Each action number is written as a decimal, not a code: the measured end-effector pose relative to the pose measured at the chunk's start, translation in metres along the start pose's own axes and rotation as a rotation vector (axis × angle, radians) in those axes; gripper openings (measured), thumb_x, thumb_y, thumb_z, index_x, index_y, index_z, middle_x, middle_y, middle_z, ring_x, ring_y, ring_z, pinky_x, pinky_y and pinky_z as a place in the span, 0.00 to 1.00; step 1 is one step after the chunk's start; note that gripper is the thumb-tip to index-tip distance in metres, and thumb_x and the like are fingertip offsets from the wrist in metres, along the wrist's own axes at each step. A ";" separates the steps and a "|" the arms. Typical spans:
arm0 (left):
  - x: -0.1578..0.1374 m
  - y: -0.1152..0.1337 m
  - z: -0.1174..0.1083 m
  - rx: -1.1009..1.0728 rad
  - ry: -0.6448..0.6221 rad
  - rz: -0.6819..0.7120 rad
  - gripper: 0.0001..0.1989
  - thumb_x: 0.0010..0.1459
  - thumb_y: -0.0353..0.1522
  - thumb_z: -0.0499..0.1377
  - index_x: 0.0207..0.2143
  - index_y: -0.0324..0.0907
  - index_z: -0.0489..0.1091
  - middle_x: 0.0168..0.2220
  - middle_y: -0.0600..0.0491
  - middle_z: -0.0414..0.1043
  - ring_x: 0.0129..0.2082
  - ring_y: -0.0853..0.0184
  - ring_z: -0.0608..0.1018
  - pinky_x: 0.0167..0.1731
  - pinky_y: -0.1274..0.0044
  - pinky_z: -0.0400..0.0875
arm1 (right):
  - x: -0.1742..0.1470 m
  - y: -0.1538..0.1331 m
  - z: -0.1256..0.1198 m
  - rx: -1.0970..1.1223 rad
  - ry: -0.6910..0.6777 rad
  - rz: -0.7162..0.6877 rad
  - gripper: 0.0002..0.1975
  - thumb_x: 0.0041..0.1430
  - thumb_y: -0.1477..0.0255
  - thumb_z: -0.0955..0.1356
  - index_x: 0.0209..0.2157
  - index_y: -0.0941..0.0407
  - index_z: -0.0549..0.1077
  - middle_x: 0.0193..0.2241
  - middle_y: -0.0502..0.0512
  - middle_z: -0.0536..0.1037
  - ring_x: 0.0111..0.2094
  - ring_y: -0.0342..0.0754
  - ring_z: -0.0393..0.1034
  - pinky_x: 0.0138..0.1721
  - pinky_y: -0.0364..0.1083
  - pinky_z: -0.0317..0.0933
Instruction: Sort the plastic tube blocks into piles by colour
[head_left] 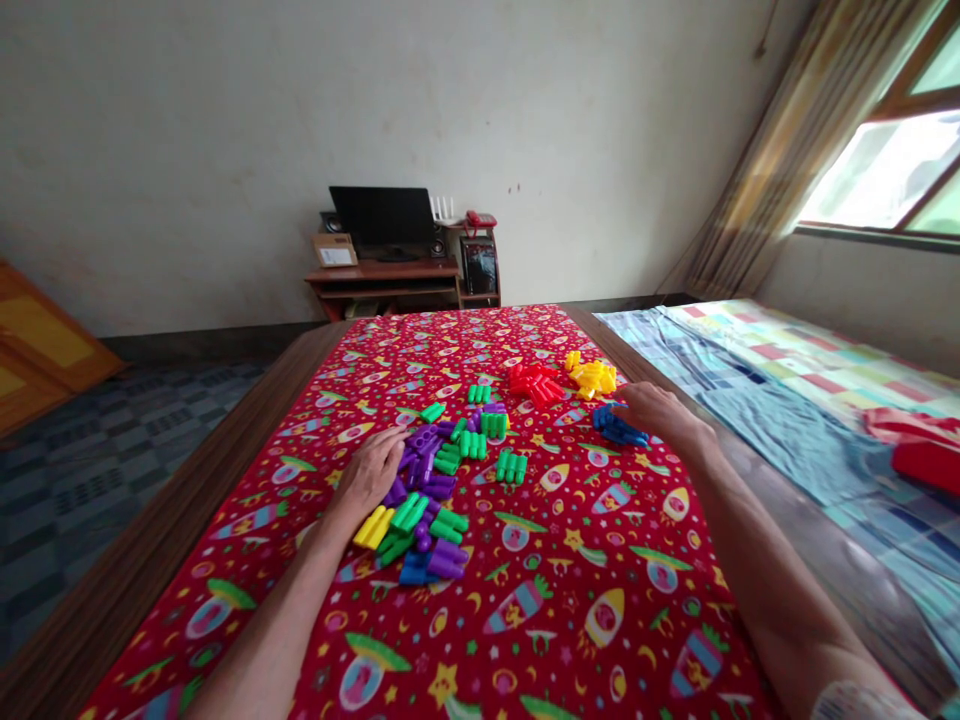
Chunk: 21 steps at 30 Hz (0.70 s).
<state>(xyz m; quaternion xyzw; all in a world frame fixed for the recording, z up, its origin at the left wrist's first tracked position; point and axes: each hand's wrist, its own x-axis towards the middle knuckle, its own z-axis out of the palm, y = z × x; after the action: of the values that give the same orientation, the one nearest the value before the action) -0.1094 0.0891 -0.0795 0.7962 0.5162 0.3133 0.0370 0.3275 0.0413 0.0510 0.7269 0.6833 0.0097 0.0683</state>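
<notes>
My left hand rests at the left side of a mixed heap, its fingers stretched out and touching the purple plastic blocks. Around them lie green blocks, a yellow block and a blue block, all shaped like joined tubes. My right hand is at a small pile of blue blocks, with its fingers loosely bent and apart over the pile's right edge. Its fingertips are partly hard to make out. Behind that pile sit red blocks and yellow blocks in separate groups.
A red patterned cloth covers the middle of the brown table. A bed with blue and checked covers stands along the right. Against the far wall is a desk with a monitor and a red telephone.
</notes>
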 end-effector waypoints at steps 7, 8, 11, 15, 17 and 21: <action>-0.001 0.001 -0.001 0.003 0.003 0.003 0.23 0.62 0.40 0.42 0.43 0.41 0.74 0.48 0.44 0.75 0.51 0.58 0.75 0.56 0.63 0.67 | -0.015 -0.053 0.008 0.127 0.166 -0.333 0.15 0.67 0.74 0.58 0.43 0.59 0.75 0.33 0.61 0.79 0.33 0.47 0.73 0.34 0.43 0.60; -0.001 0.001 -0.001 0.004 0.001 0.004 0.23 0.62 0.40 0.43 0.43 0.41 0.74 0.48 0.44 0.75 0.51 0.58 0.75 0.56 0.64 0.67 | -0.019 -0.068 0.016 0.173 0.185 -0.458 0.14 0.67 0.74 0.58 0.43 0.59 0.74 0.33 0.59 0.78 0.33 0.46 0.72 0.34 0.42 0.60; -0.001 0.000 -0.002 0.004 -0.001 0.004 0.23 0.62 0.40 0.42 0.43 0.41 0.74 0.49 0.44 0.75 0.51 0.58 0.75 0.56 0.64 0.67 | -0.030 -0.110 0.042 0.222 0.261 -0.717 0.14 0.65 0.68 0.63 0.49 0.56 0.72 0.43 0.61 0.77 0.42 0.49 0.70 0.39 0.44 0.61; -0.001 0.001 -0.001 -0.001 -0.003 -0.003 0.24 0.62 0.41 0.42 0.43 0.40 0.74 0.49 0.44 0.75 0.51 0.58 0.75 0.56 0.64 0.67 | -0.027 -0.128 0.061 0.153 0.219 -0.812 0.11 0.64 0.71 0.63 0.45 0.54 0.74 0.39 0.59 0.76 0.43 0.51 0.68 0.39 0.45 0.62; -0.001 0.001 -0.001 -0.002 -0.001 -0.008 0.24 0.62 0.41 0.42 0.43 0.40 0.74 0.49 0.44 0.75 0.51 0.58 0.75 0.56 0.63 0.67 | -0.019 -0.118 0.060 0.150 0.203 -0.720 0.11 0.64 0.74 0.62 0.44 0.55 0.74 0.39 0.60 0.76 0.42 0.51 0.69 0.40 0.46 0.61; -0.001 0.004 -0.002 -0.007 -0.001 -0.011 0.24 0.61 0.40 0.42 0.43 0.39 0.74 0.49 0.43 0.75 0.52 0.58 0.74 0.56 0.64 0.67 | -0.008 -0.092 0.053 0.159 0.191 -0.537 0.10 0.64 0.73 0.64 0.43 0.56 0.75 0.39 0.61 0.77 0.43 0.52 0.69 0.46 0.48 0.60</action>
<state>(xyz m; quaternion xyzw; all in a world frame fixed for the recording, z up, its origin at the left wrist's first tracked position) -0.1075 0.0862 -0.0767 0.7934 0.5194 0.3147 0.0416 0.2414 0.0342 -0.0112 0.5189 0.8532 0.0059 -0.0533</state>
